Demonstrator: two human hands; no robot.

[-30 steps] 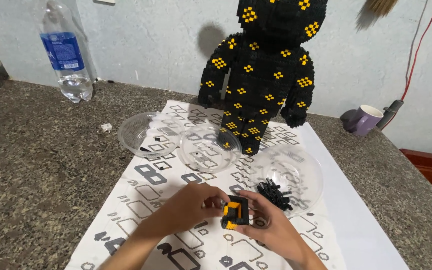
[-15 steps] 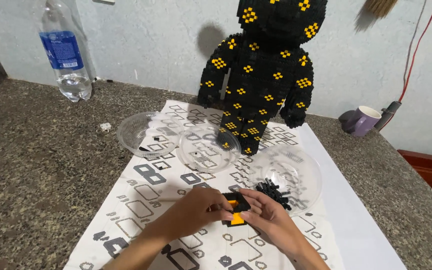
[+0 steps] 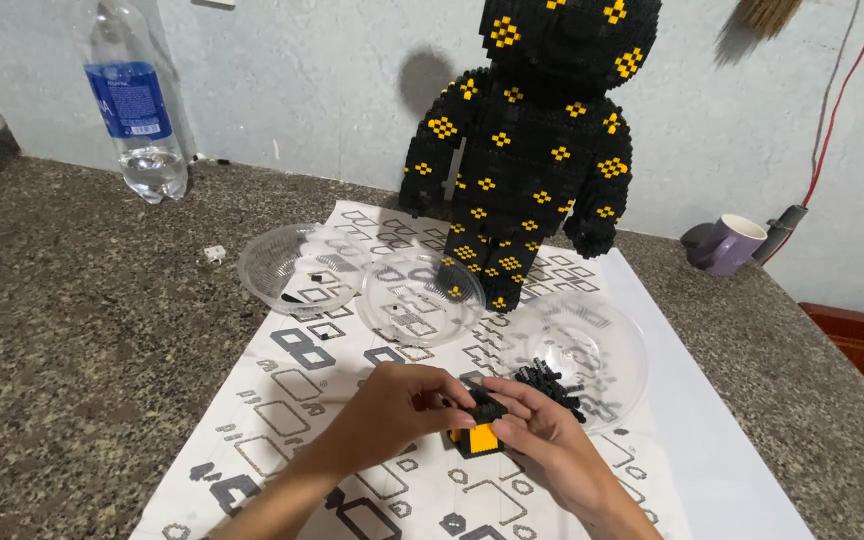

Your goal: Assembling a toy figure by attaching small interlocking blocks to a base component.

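A small black and yellow brick block (image 3: 479, 436) rests low over the printed instruction sheet (image 3: 282, 400). My left hand (image 3: 397, 410) and my right hand (image 3: 542, 440) both pinch it from either side, fingertips meeting on its black top. Just behind my right hand, a clear plastic bowl (image 3: 602, 330) holds a heap of small black bricks (image 3: 550, 385). A tall black brick figure with yellow squares (image 3: 532, 150) stands upright at the far end of the sheet.
Two more clear bowls (image 3: 297, 265) (image 3: 420, 297) lie on the sheet, with a few bricks in them. A water bottle (image 3: 137, 110) stands at the back left by the wall, a purple mug (image 3: 727, 245) lies at the back right. Speckled stone counter (image 3: 82, 330) surrounds the sheet.
My hands have closed in over the block, so less of its yellow face shows. The block has tipped and sunk slightly towards the sheet.
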